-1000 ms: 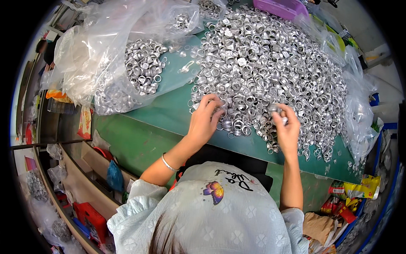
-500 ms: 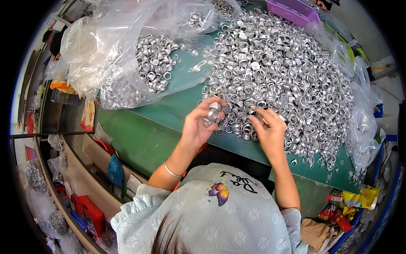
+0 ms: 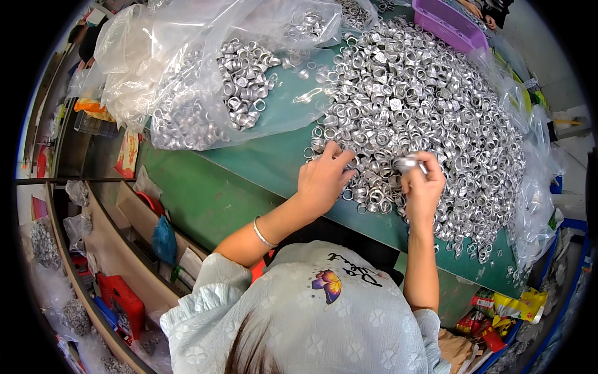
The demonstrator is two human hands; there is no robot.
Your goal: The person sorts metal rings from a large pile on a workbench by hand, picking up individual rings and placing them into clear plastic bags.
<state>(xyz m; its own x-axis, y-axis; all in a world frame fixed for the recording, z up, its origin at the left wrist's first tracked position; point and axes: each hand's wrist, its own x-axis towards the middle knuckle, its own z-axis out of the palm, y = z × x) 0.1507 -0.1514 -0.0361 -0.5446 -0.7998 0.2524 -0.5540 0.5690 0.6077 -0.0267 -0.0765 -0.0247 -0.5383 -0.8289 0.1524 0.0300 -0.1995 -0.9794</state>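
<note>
A wide heap of silvery metal rings (image 3: pixel 430 106) spreads over the green table (image 3: pixel 249 177). At the heap's near left edge is my left hand (image 3: pixel 321 181), its back turned up and its fingers curled down among the rings. What those fingers hold, if anything, is hidden by the hand. My right hand (image 3: pixel 425 187) is above the near middle of the heap, thumb and fingers pinched on a silvery ring (image 3: pixel 408 164) that is smeared by motion; more than one may be there.
Left of the heap, a large clear plastic bag (image 3: pixel 134 81) lies with more rings in and before it. A purple basket (image 3: pixel 451 25) stands at the far edge, near another person's hand (image 3: pixel 490 22). Clear plastic (image 3: pixel 536 187) edges the right side. Shelving (image 3: pixel 134 268) stands left.
My left hand, palm up with rings in it before, has turned over and reached right to the heap. My right hand has lifted slightly and moved right, a ring now showing in its fingers.
</note>
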